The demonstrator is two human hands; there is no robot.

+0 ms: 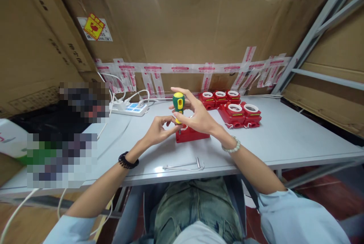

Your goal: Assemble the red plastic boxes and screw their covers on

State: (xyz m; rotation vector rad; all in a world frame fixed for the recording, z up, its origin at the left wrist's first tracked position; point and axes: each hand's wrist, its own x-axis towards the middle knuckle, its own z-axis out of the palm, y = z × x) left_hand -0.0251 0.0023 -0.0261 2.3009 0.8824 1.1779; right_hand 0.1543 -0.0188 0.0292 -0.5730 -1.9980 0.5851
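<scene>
My right hand (pixel 197 117) grips a stubby green and yellow screwdriver (pixel 179 104), held upright with its tip down on a red box-shaped part (pixel 191 135) lying on the grey table (pixel 284 138). Fingers of my left hand (pixel 159 128) pinch at the screwdriver's tip, just above the red part's left end; something small may be between them, too small to tell. A black band sits on my left wrist, a pale bead bracelet on my right.
Several more red parts with white rings (pixel 233 107) stand grouped behind and to the right. A metal T-handle tool (pixel 186 165) lies near the table's front edge. A white power strip (pixel 129 108) with cables sits back left. Cardboard walls surround the table.
</scene>
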